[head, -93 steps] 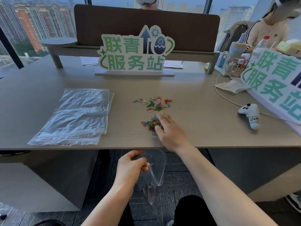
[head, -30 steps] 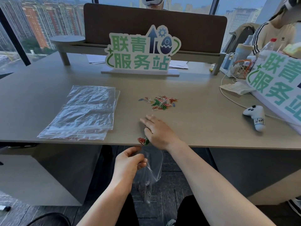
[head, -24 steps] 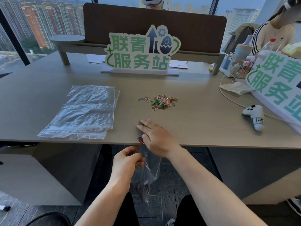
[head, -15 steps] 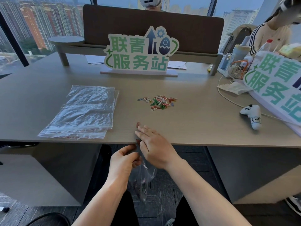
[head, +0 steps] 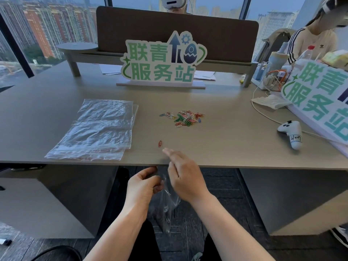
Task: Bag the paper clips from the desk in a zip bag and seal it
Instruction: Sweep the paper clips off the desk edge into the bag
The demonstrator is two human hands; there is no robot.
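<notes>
Holding a zip bag pinched below the desk edge, the left hand waits while the right hand, fingers loosely apart, hovers empty; next, likely, the stray red clip, then the pile farther back.

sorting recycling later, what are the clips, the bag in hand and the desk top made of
Paper clips: likely wire with glossy coloured coating; thin bent loops.
Zip bag: thin clear plastic film; see-through, crinkled.
Desk top: matte wood-look laminate, probably; faint grain.

Left hand pinched shut; right hand loosely spread.
</notes>
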